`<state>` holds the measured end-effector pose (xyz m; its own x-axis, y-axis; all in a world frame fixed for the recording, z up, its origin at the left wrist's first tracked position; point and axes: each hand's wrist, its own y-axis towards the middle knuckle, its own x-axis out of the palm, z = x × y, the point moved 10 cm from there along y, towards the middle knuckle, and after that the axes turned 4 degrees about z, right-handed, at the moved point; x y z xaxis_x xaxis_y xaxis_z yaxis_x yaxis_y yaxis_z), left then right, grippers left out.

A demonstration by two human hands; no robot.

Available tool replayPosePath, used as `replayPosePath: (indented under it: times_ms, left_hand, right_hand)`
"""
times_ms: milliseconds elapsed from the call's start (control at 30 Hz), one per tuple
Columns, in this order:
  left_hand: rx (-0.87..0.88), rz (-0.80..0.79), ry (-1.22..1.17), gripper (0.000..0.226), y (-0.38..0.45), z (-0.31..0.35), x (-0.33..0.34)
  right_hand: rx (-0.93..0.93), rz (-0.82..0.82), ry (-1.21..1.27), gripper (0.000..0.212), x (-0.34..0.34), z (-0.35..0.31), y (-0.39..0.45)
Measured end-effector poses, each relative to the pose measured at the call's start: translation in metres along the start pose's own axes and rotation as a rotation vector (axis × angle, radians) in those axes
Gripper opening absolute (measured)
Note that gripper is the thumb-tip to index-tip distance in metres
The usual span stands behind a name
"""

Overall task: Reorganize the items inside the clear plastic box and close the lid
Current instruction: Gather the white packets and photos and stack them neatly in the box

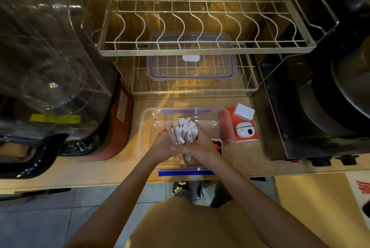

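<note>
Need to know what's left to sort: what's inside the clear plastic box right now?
Inside the clear plastic box, both hands, left hand and right hand, clasp a bundle of white-tipped sticks. The box floor beneath them is covered; the rest looks bare.

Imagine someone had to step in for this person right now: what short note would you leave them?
Left hand and right hand: both closed around one bundle of white paper-wrapped sticks, held upright over the clear plastic box.
The box sits open on the wooden counter, its blue side clips undone.
Its lid lies on the lower shelf of the wire rack, behind the box.
Beside the box on the right: a white charger and a small white case on an orange card.
Done: sticks gathered together.
Left: lay the bundle neatly in the box, fetch the lid, close it.
</note>
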<state>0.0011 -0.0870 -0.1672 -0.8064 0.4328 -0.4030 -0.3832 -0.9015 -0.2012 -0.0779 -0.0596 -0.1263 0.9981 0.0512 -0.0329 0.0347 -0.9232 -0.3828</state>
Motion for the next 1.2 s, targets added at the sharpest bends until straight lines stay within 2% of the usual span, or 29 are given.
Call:
replayPosePath:
  times_ms: [100,200,333,433,567,667,733,867,933,1067,1200]
  left_hand:
    - [-0.006,0.002,-0.058,0.045,-0.004,0.008,0.007]
    - [-0.049,0.023,-0.119,0.018,-0.006,0.004,0.010]
    - [-0.040,0.039,-0.168,0.019,-0.008,0.015,0.004]
    - [-0.040,-0.031,-0.216,0.024,-0.009,0.017,0.010]
    - [-0.045,-0.082,-0.143,0.032,-0.005,0.009,0.016]
    - [-0.053,-0.085,-0.105,0.046,0.001,-0.001,0.018]
    - [-0.073,-0.095,-0.041,0.055,0.000,0.004,0.017]
    - [-0.100,-0.131,0.270,0.066,0.004,-0.014,0.020]
    - [-0.138,-0.157,0.331,0.063,0.005,-0.026,0.022]
    - [-0.105,-0.133,0.311,0.039,0.007,-0.020,0.019]
    - [-0.059,-0.113,0.266,0.049,0.001,-0.015,0.021]
  right_hand:
    - [-0.039,0.028,-0.035,0.058,0.002,0.002,-0.001]
    - [-0.042,0.049,-0.023,0.049,0.004,0.002,-0.003]
    - [-0.063,0.062,-0.014,0.042,0.006,-0.002,-0.008]
    - [-0.090,0.084,-0.030,0.043,0.004,-0.008,-0.010]
    - [-0.171,0.077,-0.097,0.044,0.003,-0.020,-0.009]
    - [-0.181,0.115,-0.120,0.025,0.002,-0.023,-0.006]
    - [-0.173,0.157,-0.082,0.023,-0.003,-0.025,-0.005]
    - [-0.148,0.137,0.043,0.021,-0.012,-0.029,0.000]
    - [-0.140,0.101,0.059,0.027,-0.012,-0.028,0.001]
    - [-0.086,0.015,0.075,0.045,-0.006,-0.022,0.002]
    - [-0.075,-0.001,-0.070,0.021,-0.003,-0.017,0.004]
